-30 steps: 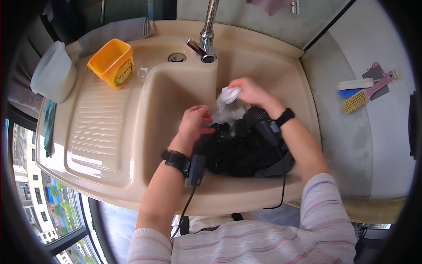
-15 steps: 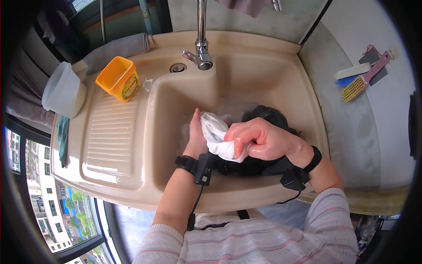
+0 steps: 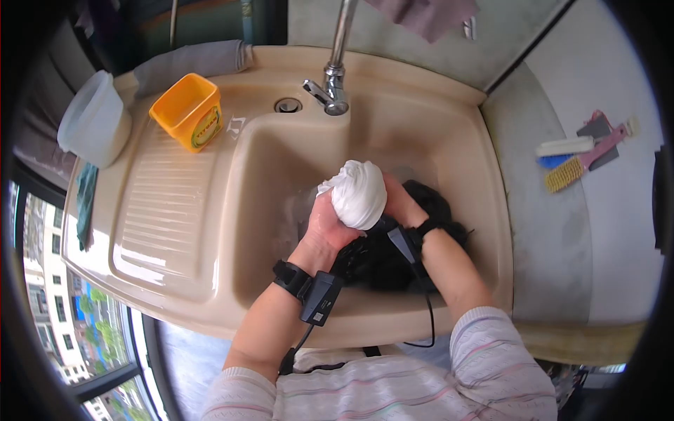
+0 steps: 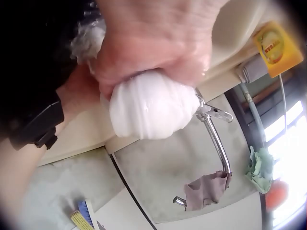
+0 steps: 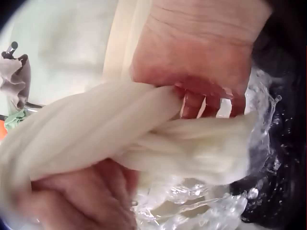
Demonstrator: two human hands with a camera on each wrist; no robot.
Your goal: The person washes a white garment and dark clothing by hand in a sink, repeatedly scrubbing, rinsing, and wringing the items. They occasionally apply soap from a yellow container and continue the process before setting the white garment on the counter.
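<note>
White cloth (image 3: 359, 195) is balling up over the sink (image 3: 228, 210) basin, and we are watching a quick change: it is no longer draping loosely as it was half a second ago, but is bunching into a twisted bundle. The left hand (image 3: 326, 224) is gripping one side, the right hand (image 3: 401, 203) is clutching the other; each grip is closing round the fabric. Water (image 5: 201, 201) is splashing beside it, so we are judging this to be wringing, still going on. From the head view, the bundle is hiding the right fingers, and we aren't making out what is forming the dark heap (image 3: 393, 270) below.
</note>
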